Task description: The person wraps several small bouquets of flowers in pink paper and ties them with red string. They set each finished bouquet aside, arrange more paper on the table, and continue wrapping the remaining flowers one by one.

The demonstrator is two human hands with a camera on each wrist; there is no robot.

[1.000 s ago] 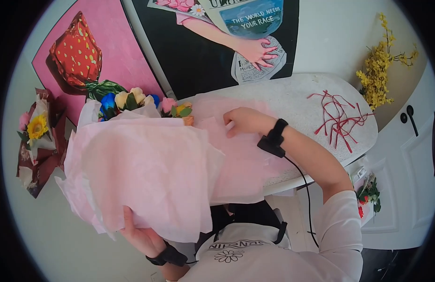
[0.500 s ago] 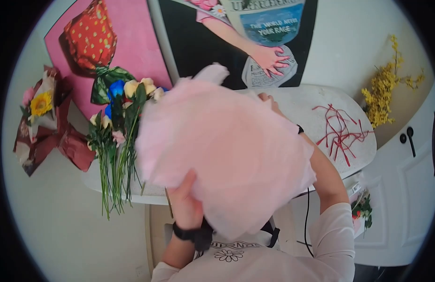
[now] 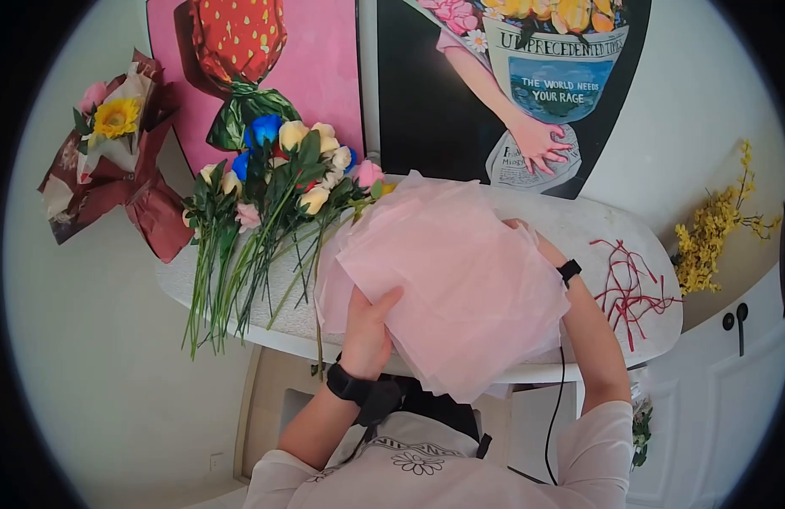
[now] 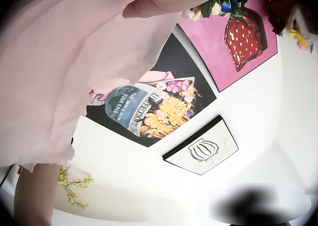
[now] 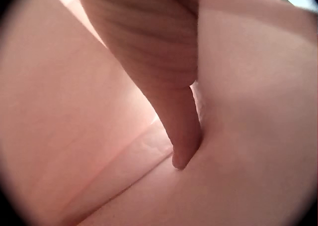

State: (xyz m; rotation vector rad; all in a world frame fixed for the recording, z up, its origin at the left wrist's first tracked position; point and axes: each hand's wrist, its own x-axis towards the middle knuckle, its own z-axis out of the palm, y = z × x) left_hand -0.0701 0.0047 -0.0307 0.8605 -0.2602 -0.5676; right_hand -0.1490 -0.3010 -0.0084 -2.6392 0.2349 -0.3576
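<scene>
A loose stack of pale pink wrapping paper point(image 3: 460, 280) spreads across the middle in the head view, over the table's front edge. My left hand point(image 3: 369, 335) grips its near left side, the thumb lying on top and the fingers hidden beneath. At the far right side, my right hand point(image 3: 520, 226) is mostly covered by the sheets. In the right wrist view, the thumb point(image 5: 183, 136) of that hand presses between pink sheets, holding them. Left of the paper lie long-stemmed artificial roses point(image 3: 274, 195) in blue, cream and pink.
Red ties point(image 3: 628, 293) lie in a tangle on the right of the white table point(image 3: 579, 222). A maroon-wrapped bouquet point(image 3: 125, 161) stands at the far left, yellow flowers point(image 3: 711, 237) at the right. Two paintings lean behind; the black one point(image 3: 418, 102) stands behind the paper.
The paper, held over the left side and the flowers, has swung right to the middle, uncovering the roses and stems. My left hand moved right with it; my right hand went behind the sheets.
</scene>
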